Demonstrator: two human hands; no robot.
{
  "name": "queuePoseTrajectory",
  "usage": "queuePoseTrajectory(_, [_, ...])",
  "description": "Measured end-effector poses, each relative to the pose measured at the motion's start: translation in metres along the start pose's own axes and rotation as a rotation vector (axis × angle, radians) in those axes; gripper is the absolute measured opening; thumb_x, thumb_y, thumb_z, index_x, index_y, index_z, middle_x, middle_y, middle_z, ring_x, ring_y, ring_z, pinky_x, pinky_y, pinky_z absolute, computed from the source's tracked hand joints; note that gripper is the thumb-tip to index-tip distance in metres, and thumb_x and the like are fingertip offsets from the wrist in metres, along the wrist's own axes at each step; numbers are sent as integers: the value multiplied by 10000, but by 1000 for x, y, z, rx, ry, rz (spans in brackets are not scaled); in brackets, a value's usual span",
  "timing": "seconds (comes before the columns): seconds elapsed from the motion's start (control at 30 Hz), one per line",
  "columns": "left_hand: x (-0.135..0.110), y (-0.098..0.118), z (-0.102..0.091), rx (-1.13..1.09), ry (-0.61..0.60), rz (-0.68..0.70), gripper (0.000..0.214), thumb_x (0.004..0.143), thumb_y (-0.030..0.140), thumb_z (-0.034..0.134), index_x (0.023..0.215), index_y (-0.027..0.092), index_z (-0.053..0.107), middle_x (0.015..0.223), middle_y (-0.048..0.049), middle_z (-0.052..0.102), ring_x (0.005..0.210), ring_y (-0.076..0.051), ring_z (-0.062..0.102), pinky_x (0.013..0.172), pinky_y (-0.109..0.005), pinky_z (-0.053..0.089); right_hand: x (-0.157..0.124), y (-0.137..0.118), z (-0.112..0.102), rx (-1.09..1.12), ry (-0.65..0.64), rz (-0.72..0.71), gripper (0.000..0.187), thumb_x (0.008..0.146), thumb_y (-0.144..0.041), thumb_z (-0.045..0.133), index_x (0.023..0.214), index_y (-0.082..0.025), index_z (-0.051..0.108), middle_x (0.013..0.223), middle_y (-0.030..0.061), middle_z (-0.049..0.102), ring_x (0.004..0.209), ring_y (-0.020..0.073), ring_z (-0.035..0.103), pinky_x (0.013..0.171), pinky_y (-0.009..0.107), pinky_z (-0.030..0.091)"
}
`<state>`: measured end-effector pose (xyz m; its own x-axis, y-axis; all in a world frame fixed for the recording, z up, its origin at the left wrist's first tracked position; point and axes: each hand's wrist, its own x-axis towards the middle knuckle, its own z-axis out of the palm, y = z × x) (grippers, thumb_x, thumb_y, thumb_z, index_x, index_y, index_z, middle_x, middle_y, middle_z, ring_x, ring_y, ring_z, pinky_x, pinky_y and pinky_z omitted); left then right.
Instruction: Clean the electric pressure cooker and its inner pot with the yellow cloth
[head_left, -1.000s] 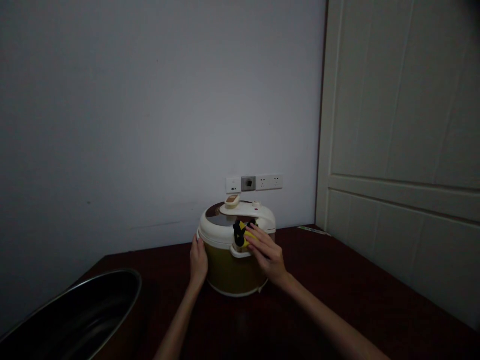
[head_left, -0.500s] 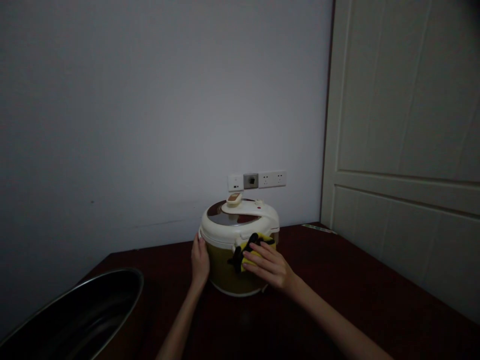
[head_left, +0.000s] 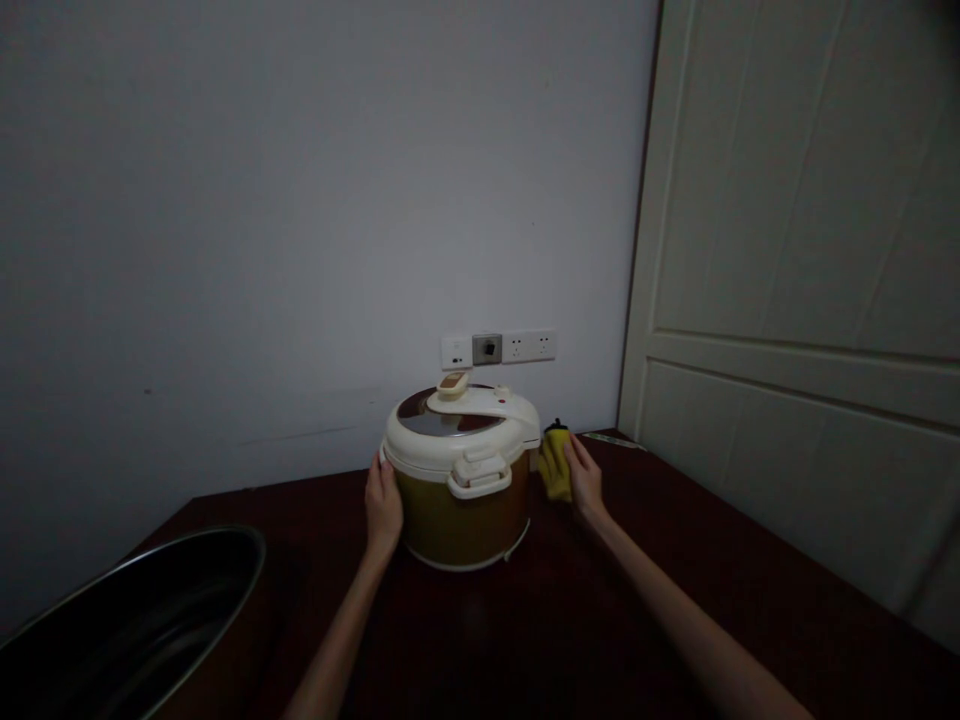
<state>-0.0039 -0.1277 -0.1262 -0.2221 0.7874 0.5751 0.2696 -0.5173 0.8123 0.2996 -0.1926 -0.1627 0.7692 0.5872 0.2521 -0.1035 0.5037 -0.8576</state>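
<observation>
A white and gold electric pressure cooker [head_left: 461, 525] stands upright on the dark red tabletop, its lid on and a white side handle facing me. My left hand [head_left: 383, 505] holds the cooker's left side, fingers around the body below the lid rim and partly hidden behind it. To the right of the cooker, my right hand [head_left: 585, 477] grips a yellow cloth [head_left: 555, 468] with black on it. The cloth is bunched and hangs from the fingers, just beside the cooker's right side; I cannot tell whether they touch.
A large dark pan or basin [head_left: 225, 600] with a pale rim fills the lower left. Wall sockets [head_left: 529, 345] sit behind the cooker. A thin patterned strip [head_left: 615, 440] lies at the table's back edge, near a white panelled door [head_left: 787, 250].
My right hand has moved the cloth off the front handle to the cooker's right side, uncovering the handle. My left hand stays on the cooker. The view has shifted slightly.
</observation>
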Motion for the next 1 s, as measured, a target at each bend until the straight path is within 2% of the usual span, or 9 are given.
queuePoseTrajectory(0.1, [0,1,-1,-5,-8,14,497,914,455,342,1291,168,493,1341,-117,519,1244,-218,469,1057,-342,333,7,3,29,55,-114,68,528,714,-592,562,954,-140,690,965,105,717,851,257,684,749,387,562])
queuePoseTrajectory(0.2, [1,3,-1,-3,-1,24,487,914,443,340,1282,166,501,1319,-125,537,1224,-229,486,1044,-361,348,-3,3,42,81,-173,99,561,743,-605,517,986,-125,672,1001,114,708,904,261,677,777,386,558])
queuePoseTrajectory(0.33, [1,4,1,20,-1,26,513,921,434,311,1295,130,486,1327,-155,522,1240,-248,466,1052,-385,333,-37,-1,33,77,-142,42,625,762,-557,542,1221,-134,566,1287,98,563,1164,229,549,972,359,457])
queuePoseTrajectory(0.43, [0,5,1,25,5,23,529,922,445,306,1299,120,486,1332,-159,517,1250,-249,457,1058,-375,323,-58,-4,28,-8,-65,-54,633,783,-521,554,1263,-109,544,1340,112,504,1238,228,479,1049,376,375])
queuePoseTrajectory(0.5, [0,3,2,15,11,36,520,922,450,311,1295,137,493,1328,-144,525,1241,-237,468,1056,-359,328,-58,-4,30,-37,-27,-90,638,780,-527,552,1252,-96,557,1317,122,525,1234,241,483,1046,395,374])
queuePoseTrajectory(0.6, [1,0,2,27,24,38,519,920,453,319,1293,138,494,1326,-146,526,1238,-237,471,1055,-363,328,-33,-4,38,-17,-3,-67,647,736,-562,568,1175,-88,615,1251,131,583,1186,259,523,995,394,419])
queuePoseTrajectory(0.77, [2,-5,4,24,21,71,516,920,445,313,1287,133,497,1331,-155,518,1250,-244,455,1057,-376,321,7,-5,45,19,-49,29,609,618,-593,650,975,-102,697,1010,118,703,948,258,653,771,341,539])
queuePoseTrajectory(0.87, [2,-4,4,21,24,77,527,921,456,305,1287,128,496,1314,-162,530,1230,-248,474,1046,-386,334,-8,-6,41,38,-50,36,567,628,-569,665,990,-134,694,1023,95,701,933,229,656,727,292,544])
queuePoseTrajectory(1.0, [1,-3,5,17,47,48,539,921,464,306,1299,123,483,1320,-174,521,1242,-261,459,1050,-403,323,-49,-6,34,65,-37,30,590,705,-513,641,1169,-148,619,1217,99,615,1053,220,606,852,314,509])
